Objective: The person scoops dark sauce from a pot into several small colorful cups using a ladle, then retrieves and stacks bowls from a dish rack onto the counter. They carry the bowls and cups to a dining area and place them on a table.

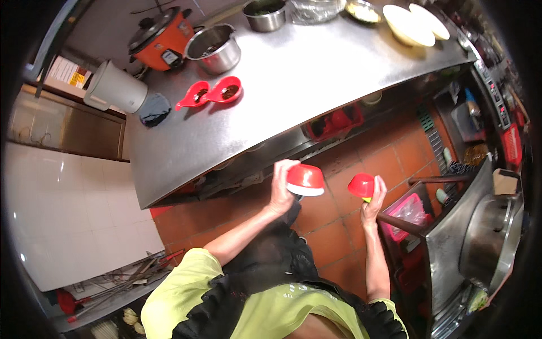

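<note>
My left hand grips a glossy red bowl with a white band along its lower edge. To its right, my right hand holds a smaller red cup or bowl, with a bit of yellow-green showing beneath it. Both are held apart over the tiled floor, in front of the steel table; their insides are hidden. On that table, two red handled cups, one on the left and one on the right, contain dark contents.
An orange rice cooker, a steel pot and a grey pitcher stand at the table's left. Cream bowls sit far right. Close on my right, a metal stand carries a large steel pot.
</note>
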A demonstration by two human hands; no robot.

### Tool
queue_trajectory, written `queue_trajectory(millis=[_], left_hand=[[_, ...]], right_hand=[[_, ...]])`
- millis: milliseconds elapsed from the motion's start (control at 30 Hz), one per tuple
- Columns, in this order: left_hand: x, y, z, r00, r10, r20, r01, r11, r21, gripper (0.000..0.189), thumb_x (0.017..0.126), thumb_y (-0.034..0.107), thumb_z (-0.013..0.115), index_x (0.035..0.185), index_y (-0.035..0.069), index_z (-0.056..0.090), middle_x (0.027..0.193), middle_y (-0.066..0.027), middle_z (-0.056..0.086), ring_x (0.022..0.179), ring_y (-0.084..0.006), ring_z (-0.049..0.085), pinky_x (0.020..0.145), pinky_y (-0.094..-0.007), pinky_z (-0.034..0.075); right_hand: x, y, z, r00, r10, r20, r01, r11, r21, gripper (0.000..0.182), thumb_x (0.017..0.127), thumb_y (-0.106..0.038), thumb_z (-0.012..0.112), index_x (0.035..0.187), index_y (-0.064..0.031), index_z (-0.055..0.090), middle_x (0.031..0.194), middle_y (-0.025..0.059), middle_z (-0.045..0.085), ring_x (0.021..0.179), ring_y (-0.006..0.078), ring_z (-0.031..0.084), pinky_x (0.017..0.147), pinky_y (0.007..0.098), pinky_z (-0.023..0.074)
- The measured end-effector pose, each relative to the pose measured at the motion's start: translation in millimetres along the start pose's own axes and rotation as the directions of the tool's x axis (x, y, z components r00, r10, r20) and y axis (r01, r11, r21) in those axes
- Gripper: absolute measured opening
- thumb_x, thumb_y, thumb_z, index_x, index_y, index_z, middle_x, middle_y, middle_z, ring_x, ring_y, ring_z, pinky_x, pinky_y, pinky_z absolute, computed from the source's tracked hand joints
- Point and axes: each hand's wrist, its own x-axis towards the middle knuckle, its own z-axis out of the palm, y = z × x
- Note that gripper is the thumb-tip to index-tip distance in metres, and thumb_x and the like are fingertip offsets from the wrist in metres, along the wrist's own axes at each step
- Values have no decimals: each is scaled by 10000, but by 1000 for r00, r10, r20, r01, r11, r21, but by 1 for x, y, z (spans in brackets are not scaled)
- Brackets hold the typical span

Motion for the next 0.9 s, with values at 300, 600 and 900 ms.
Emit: queue_trajectory(millis=[300, 600, 900], left_hand=[[59, -2, -174, 791, -605, 88, 610, 771, -185, 316, 760, 64, 466, 1056, -2, 380, 969, -176, 499, 792, -242, 567, 502, -309, 518], [110, -44, -278, 759, -648, 62, 517, 659, 546, 295, 739, 227, 501, 919, -7, 512, 867, -197, 578, 865, -329, 554, 738, -391, 421], [110, -33, -295, 787, -617, -1, 587, 749, 307, 443, 721, 133, 594, 1117, -5, 449, 999, -139, 551, 832, -173, 553, 748, -283, 438]], right_hand=[[111, -102, 63, 857, 339, 388, -488, 775, 401, 285, 797, -100, 443, 1062, -9, 501, 993, 123, 559, 946, 198, 517, 841, 300, 388], [294, -122, 260, 610, 336, 718, -317, 934, -168, 300, 699, -151, 481, 904, 51, 567, 819, 210, 598, 763, 284, 594, 693, 350, 462], [370, -175, 274, 530, 241, 813, -17, 961, -274, 560, 704, -513, 500, 895, 2, 605, 943, 193, 579, 871, 301, 566, 736, 381, 453]])
